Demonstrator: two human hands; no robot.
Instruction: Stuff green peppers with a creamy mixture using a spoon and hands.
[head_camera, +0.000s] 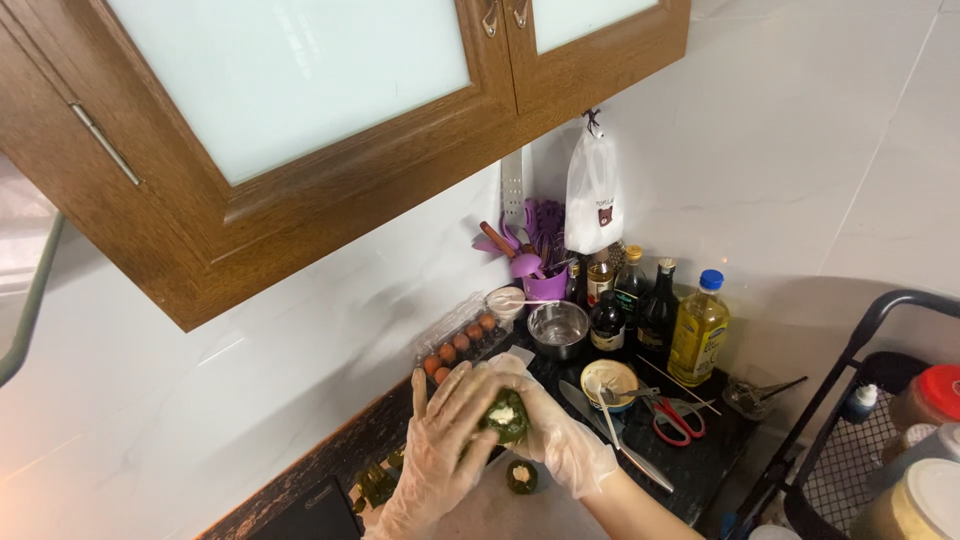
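Note:
Both my hands wear clear plastic gloves and meet over the dark counter. My left hand (440, 440) and my right hand (565, 440) together hold a green pepper piece (505, 416) with a pale filling showing in its middle. Just below it, on a light board (520, 515), lies a second small stuffed green piece (521, 476). More green pieces (378, 484) lie at the left by my left wrist.
Behind my hands are a carton of brown eggs (462, 345), a steel bowl (558, 328), a small bowl with a spoon (610, 382), a knife (615, 440), red-handled scissors (672, 418), several bottles (650, 310) and a purple utensil holder (540, 270). A black wire trolley (880, 430) stands right; a wooden cabinet (300, 130) hangs overhead.

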